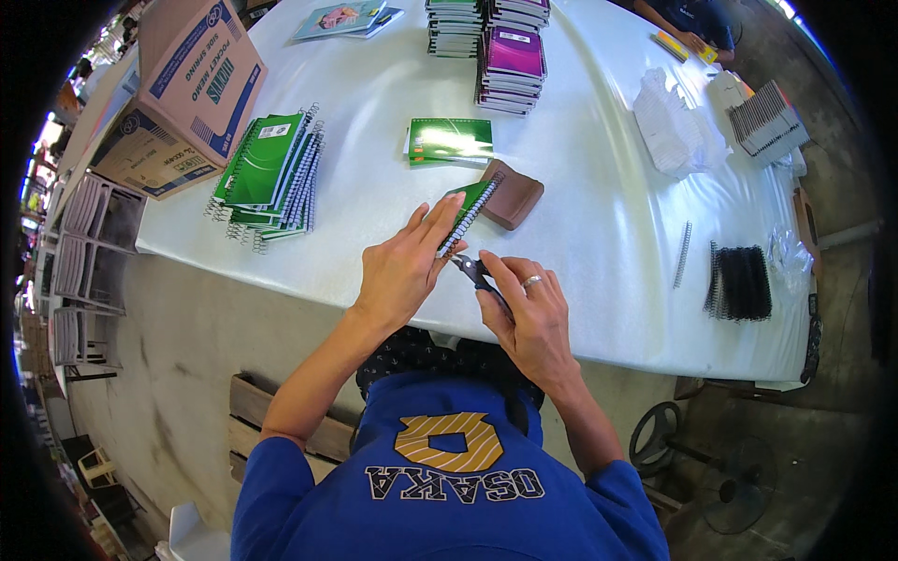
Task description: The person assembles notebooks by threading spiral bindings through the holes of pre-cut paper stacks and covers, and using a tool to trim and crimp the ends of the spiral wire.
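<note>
My left hand [400, 266] grips a small green spiral notebook [465, 217], tilted up over the near edge of the table. The notebook's coil runs along its right side. In my right hand [533, 313] is a pair of dark-handled cutting pliers [474, 271], with the tips at the lower end of the coil. Just beyond the notebook lies a brown block-like object [514, 201], partly hidden behind the coil. A short stack of green covered pads [451, 138] rests farther back.
To the left, a pile of green spiral notebooks [267, 168] stands beside an open cardboard box [187, 89]. Purple notebooks [514, 56] are stacked at the back. Black coils [739, 283], a single loose coil [683, 254] and white crumpled paper [673, 126] lie right. Another person's hand [692, 42] works at far right.
</note>
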